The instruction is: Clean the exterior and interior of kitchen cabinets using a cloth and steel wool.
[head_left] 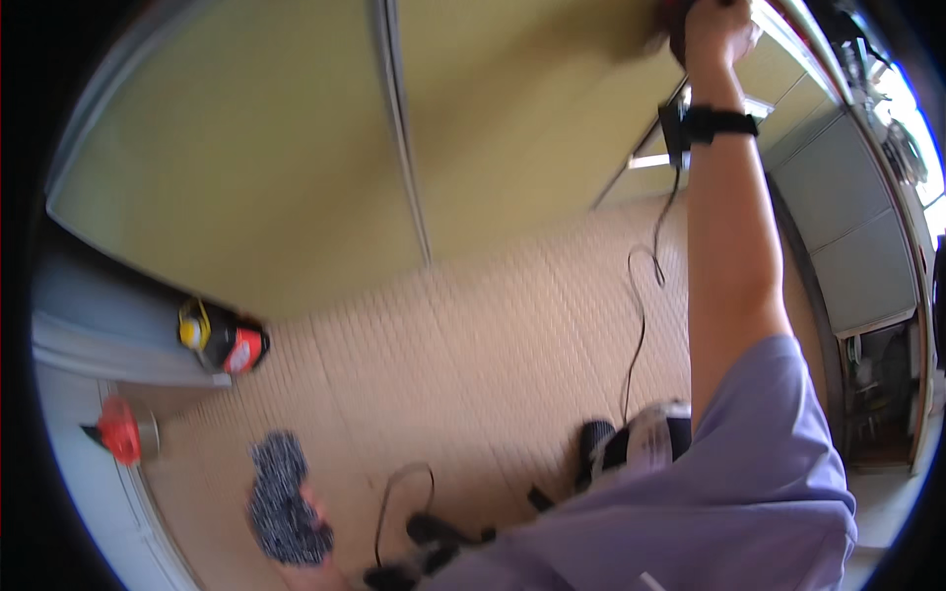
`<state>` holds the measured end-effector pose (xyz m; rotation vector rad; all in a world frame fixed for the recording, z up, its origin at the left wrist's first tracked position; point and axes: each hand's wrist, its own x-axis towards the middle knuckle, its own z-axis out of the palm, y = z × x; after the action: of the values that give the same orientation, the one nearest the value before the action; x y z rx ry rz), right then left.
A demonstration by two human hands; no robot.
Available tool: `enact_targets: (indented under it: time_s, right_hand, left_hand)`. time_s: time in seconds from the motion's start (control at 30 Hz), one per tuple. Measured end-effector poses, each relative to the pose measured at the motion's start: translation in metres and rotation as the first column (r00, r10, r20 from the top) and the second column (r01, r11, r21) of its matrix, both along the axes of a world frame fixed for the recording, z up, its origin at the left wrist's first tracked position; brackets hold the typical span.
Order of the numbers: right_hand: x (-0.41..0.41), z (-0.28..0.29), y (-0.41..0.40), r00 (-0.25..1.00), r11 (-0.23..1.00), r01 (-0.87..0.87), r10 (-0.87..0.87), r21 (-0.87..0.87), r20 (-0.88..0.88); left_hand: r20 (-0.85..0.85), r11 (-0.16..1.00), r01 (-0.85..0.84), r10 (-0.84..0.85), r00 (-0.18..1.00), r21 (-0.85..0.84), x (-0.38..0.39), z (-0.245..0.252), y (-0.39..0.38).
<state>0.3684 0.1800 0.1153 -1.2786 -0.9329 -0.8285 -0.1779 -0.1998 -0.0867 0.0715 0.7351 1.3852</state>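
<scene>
My left hand (316, 510) is low on the left, its fingers closed around a bunched, dark grey flecked cloth (284, 502) above the floor. My right arm, in a purple short sleeve, stretches to the top right. My right hand (720, 33) looks closed on a dark red object (676, 26), partly cut off by the picture's top edge, against the yellowish sliding door panel (532, 111). What that object is cannot be told. A black strap (720, 124) with a small dark box (672, 133) circles my right wrist, and a black cable hangs near it.
A black bottle with a yellow cap and red label (240, 349) stands by the left panel's end. Farther left is a red-topped container (122, 432). A black cable (641, 325) runs over the woven mat floor (458, 354). Grey cabinet doors (861, 273) line the right side.
</scene>
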Motion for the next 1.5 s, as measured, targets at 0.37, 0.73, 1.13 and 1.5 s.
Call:
enact_targets:
  time_s: [0.37, 0.73, 1.13, 1.5]
  right_hand:
    - [-0.107, -0.137, -0.102, 0.314, 0.183, -0.949, 0.606, -0.256, -0.731]
    - [-0.097, -0.101, -0.233, -0.491, -0.223, -0.855, 0.061, 0.468, -0.869]
    - [-0.112, -0.220, -0.275, -0.399, 0.224, -0.912, -0.289, 0.344, -0.870]
    - [-0.153, -0.275, -0.275, -0.287, 0.107, -0.954, -0.607, 0.281, -0.741]
  left_hand:
    - [0.054, 0.991, -0.002, -0.005, 0.999, 0.132, 0.034, 0.033, 0.001]
    - [0.084, 0.989, -0.101, 0.092, 0.992, 0.111, 0.044, 0.030, -0.005]
    - [-0.037, 0.947, -0.203, 0.200, 0.979, -0.248, 0.029, 0.033, 0.003]
    - [-0.058, 0.848, -0.341, 0.348, 0.936, -0.406, 0.027, -0.003, -0.018]
